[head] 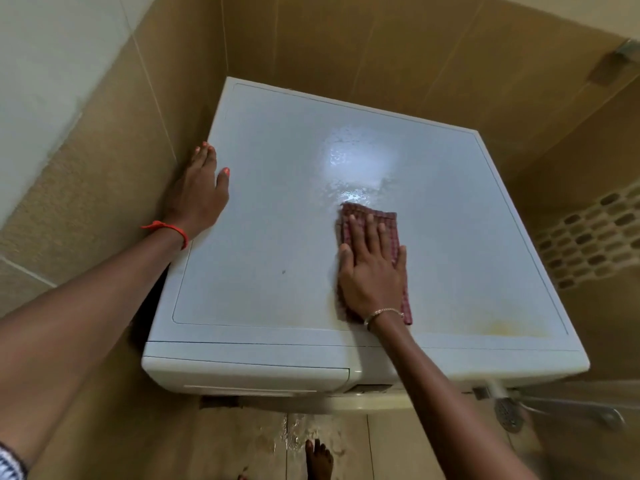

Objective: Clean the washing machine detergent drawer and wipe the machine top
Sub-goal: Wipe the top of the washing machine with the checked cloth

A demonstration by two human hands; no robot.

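A white washing machine stands in a tiled corner, and its flat top fills the middle of the head view. A wet, shiny patch lies toward the back of the top. My right hand presses flat, fingers straight, on a folded red checked cloth just in front of that patch. My left hand rests open on the top's left edge, fingers pointing toward the back wall. The detergent drawer front sits closed at the machine's front left.
Tan wall tiles close in on the left and back. A yellowish stain marks the top's front right corner. A shower fitting and hose hang at the lower right. The floor tiles below are wet, with my foot on them.
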